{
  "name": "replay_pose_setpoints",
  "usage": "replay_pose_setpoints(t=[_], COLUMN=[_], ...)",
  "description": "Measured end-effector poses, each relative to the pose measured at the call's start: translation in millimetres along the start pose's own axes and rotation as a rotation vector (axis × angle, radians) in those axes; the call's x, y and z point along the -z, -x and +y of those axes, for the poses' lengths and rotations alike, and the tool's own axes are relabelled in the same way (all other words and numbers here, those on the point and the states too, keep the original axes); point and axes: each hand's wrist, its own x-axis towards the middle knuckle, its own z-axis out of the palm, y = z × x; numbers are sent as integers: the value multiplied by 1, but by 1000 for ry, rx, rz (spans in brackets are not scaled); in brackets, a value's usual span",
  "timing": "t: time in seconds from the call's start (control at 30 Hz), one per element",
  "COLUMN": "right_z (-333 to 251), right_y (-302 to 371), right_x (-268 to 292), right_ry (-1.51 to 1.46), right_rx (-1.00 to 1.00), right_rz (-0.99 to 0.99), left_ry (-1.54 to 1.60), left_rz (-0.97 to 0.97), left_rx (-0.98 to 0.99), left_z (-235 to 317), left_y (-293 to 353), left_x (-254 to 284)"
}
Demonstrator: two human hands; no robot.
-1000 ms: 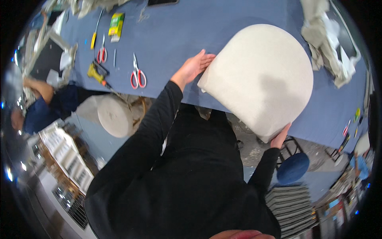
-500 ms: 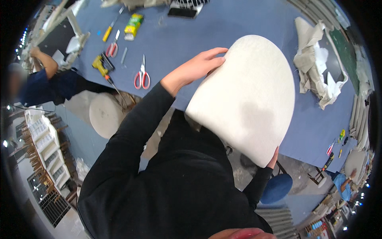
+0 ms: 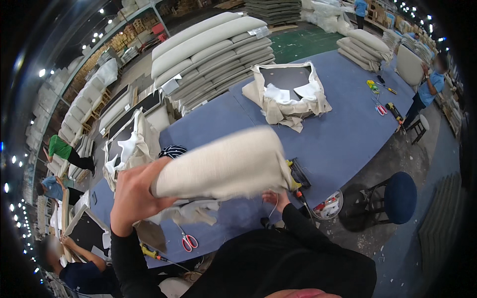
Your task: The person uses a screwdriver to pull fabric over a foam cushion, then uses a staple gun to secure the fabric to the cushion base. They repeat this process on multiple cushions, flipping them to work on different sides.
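My left hand is closed around the left end of a cream upholstered seat cushion. The cushion is raised above the blue table, edge-on and smeared by motion. My right hand is low beside its right end, apart from it, with the fingers stretched out. Near that hand, a black and yellow staple gun lies on the table, partly behind the cushion. Loose cream fabric shows below the cushion. Red-handled scissors lie close to the near edge.
A fabric-draped seat panel rests at the far side, another at the left. Tall stacks of grey cushions stand beyond. A blue stool and a bucket are at the right. A co-worker is at the lower left.
The view has swung up and out across the room. The cushion went from broad face showing, held in both hands, to edge-on in my left hand. My right hand has let go.
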Motion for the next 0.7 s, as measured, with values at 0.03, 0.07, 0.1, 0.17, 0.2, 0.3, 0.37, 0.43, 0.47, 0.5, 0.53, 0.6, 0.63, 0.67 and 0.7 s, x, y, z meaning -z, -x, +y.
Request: replay_pose_setpoints(t=[0.03, 0.07, 0.1, 0.17, 0.2, 0.3, 0.37, 0.43, 0.47, 0.5, 0.53, 0.6, 0.63, 0.67, 0.7], right_z=[-8, -15, -21, -22, -27, -27, -34, -45, -53, -60, -71, -96, -113, -125, -134], right_y=[6, 22, 38, 40, 33, 20, 9, -3, -8, -11, -13, -18, -18, -10, 1], right_x=[-13, -19, -19, -1, 4, -5, 5, 9, 10, 11, 15, 4, -14, -23, -34], right_ry=[734, 1133, 1541, 1635, 1696, 1767, 1814, 1841, 1851, 1854, 1768, 1638, 1591, 1457, 1322], right_rx=[303, 601, 918, 731, 657, 843, 832, 729, 630, 524, 515, 407, 319, 362, 402], right_rz=[445, 615, 756, 771, 669, 587, 702, 726, 698, 672, 679, 711, 727, 658, 582], left_ry=[-18, -22, -17, -11, 51, 87, 155, 276, 286, 291, 299, 337, 358, 338, 330], left_rz=[14, 60, 35, -16, -14, -134, -165, -105, -152, -130, -109, -112, -132, -128, -146], left_rx=[78, 128, 164, 241, 313, 398, 329, 174, 188, 151, 112, 67, 62, 70, 106], left_z=[-1, -12, -27, -58, -71, -81, -83, -80, -76, -75, -77, -81, -86, -85, -88], left_y=[11, 16, 26, 47, 59, 59, 55, 47, 41, 32, 22, 3, -4, -14, -24], left_x=[-4, -18, -37, -79, -107, -118, -121, -123, -119, -123, -128, -140, -144, -149, -151])
